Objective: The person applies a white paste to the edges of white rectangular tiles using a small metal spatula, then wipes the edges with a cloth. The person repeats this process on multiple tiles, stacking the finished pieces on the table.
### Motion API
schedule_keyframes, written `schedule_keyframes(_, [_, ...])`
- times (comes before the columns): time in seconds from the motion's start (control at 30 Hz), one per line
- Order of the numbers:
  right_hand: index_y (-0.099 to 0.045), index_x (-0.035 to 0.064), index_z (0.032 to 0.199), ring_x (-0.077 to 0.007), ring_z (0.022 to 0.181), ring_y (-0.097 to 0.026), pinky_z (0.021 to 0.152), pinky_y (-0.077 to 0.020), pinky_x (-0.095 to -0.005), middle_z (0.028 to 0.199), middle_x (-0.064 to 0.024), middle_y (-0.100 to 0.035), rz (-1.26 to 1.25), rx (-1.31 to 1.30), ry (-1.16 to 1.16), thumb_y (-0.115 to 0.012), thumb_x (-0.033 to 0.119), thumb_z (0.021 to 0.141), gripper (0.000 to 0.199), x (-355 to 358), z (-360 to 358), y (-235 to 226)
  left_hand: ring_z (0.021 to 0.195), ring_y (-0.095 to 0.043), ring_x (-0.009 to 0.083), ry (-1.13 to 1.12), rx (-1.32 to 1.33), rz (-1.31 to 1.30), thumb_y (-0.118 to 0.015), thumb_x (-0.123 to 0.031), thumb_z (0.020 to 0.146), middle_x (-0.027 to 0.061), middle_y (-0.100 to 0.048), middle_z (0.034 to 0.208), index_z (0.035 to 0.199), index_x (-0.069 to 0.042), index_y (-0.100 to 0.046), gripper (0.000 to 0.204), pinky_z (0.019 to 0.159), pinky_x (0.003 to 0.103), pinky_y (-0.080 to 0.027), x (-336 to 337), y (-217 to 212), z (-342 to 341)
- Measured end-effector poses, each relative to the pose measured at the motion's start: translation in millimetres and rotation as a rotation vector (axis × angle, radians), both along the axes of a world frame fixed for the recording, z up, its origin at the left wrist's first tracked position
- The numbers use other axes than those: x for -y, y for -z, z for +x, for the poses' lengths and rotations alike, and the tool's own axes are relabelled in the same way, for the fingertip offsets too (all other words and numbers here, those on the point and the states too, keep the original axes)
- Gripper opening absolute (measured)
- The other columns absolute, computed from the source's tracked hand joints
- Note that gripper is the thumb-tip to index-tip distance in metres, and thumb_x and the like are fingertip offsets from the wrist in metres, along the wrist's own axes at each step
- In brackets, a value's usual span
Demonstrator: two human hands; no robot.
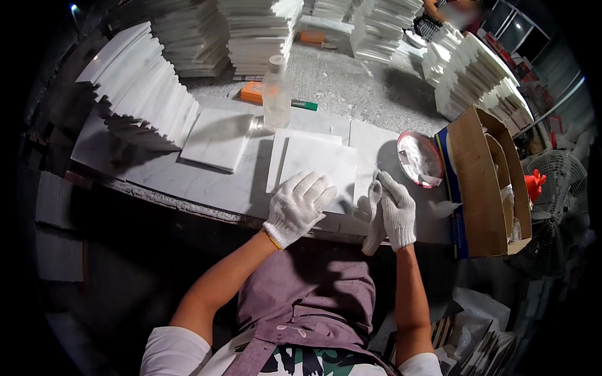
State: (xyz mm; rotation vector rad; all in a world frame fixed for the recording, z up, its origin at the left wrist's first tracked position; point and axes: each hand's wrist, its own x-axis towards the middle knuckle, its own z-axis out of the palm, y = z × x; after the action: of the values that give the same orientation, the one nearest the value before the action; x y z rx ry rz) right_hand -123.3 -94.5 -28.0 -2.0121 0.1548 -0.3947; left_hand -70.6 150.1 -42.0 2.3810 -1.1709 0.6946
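So the left hand, in a white knit glove, is laid on the near edge of a white marble-look tile, fingers stretched out and loosely together, pinching nothing that I can see. That tile sits right in front of the person on the bench, with at least 1 more tile under it, poking out on the left and far sides. The right hand, gloved the same way, is just right of the tiles with its fingers extended, up against a loose white glove (can't tell if it's pinching it or just touching).

Behind the tiles there's a clear bottle next to an orange block. Off left, 1 more loose tile lies by a tall tile stack. Over right: a red-rimmed round dish, then an open cardboard box.
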Motion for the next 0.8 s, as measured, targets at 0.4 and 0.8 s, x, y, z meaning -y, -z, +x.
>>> schedule_keyframes(0.4, [-0.065, 0.0226, 0.116, -0.0338, 0.076, -0.067, 0.063, -0.0516, -0.0447, 0.09, -0.0171, -0.06, -0.904, -0.2, -0.113, -0.05, 0.025, 0.094, 0.027, -35, 70, -30, 0.107, -0.062, 0.023, -0.028, 0.093, -0.084, -0.072, -0.022, 0.062, 0.0042, -0.066, 0.113, 0.105, -0.016, -0.071, 0.043, 0.096, 0.039, -0.05, 6, 9, 4])
schedule_keyframes(0.8, [-0.064, 0.018, 0.121, -0.0355, 0.076, -0.064, 0.066, -0.0494, -0.0426, 0.094, -0.0204, -0.058, -0.858, -0.35, -0.225, -0.048, 0.022, 0.095, 0.031, -37, 85, -50, 0.105, -0.063, 0.0227, -0.023, 0.118, -0.096, -0.067, -0.014, 0.077, 0.0053, -0.067, 0.108, 0.104, -0.013, -0.07, 0.027, 0.092, 0.036, -0.052, 5, 11, 8])
